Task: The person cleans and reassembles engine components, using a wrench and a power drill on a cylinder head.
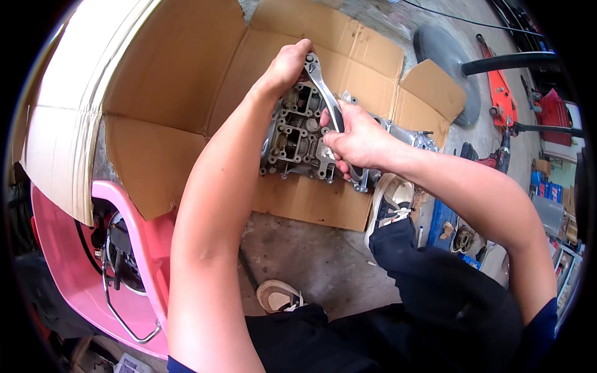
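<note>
A metallic engine cylinder head with several open bays lies on flattened cardboard in front of me. Over it slants a chrome ratchet wrench with a dark grip. My right hand is wrapped round the ratchet's handle. At the far end of the part, my left hand is closed by the ratchet's round head, thumb up against it; its fingers are mostly hidden, as is whatever sits below the ratchet's head.
Brown cardboard spreads under the part, with tall flaps at the left. A pink tub with metal parts stands at lower left. To the right are a round dark base, a red jack-like tool and a blue tray.
</note>
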The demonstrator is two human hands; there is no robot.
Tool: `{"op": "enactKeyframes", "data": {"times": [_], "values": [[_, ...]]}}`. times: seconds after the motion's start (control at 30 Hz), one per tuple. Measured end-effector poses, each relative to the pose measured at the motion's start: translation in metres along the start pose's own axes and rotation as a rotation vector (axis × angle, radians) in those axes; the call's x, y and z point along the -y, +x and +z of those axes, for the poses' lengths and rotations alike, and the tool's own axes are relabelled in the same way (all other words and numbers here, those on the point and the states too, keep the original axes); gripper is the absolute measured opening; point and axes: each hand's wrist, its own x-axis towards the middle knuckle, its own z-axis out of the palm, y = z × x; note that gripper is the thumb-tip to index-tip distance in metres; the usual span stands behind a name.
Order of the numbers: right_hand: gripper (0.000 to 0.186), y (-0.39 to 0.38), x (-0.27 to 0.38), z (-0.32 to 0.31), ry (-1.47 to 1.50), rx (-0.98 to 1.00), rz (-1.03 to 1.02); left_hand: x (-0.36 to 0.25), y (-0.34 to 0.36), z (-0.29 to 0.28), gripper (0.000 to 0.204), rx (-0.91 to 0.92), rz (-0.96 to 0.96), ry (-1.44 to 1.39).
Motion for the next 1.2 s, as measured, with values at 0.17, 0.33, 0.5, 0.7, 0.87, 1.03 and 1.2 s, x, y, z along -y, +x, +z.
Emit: {"op": "enactKeyframes", "data": {"times": [0.17,0.33,0.5,0.7,0.87,1.03,1.2], "values": [[0.025,0.003,0.006,-0.028,-0.231,0.046,-0.036,-0.004,-0.007,0.013,0.029,-0.204,-0.015,-0.203],[0.026,0.023,0.018,-0.086,-0.778,0.105,-0.200,0.007,-0.007,0.014,0.031,-0.361,0.044,-0.371],[0.016,0.075,0.046,-0.138,-1.511,-0.168,-0.529,0.007,-0.023,0.031,0.030,-0.441,0.120,-0.211],[0.016,0.141,0.061,-0.122,-1.545,-0.799,-1.098,-0.011,-0.016,0.020,0.031,-0.436,0.081,-0.500],[0.018,0.095,0.032,-0.153,-1.084,-0.681,-0.641,-0.059,-0.007,0.007,0.046,-0.216,0.290,-0.242],[0.020,0.130,-0.036,-0.128,-0.198,-0.472,-0.009,-0.004,-0.005,-0.032,0.057,-0.440,0.165,0.449],[0.041,0.155,-0.067,-0.149,-0.832,-1.039,-0.519,0.051,-0.021,-0.005,0.044,-0.352,0.166,0.566]]}}
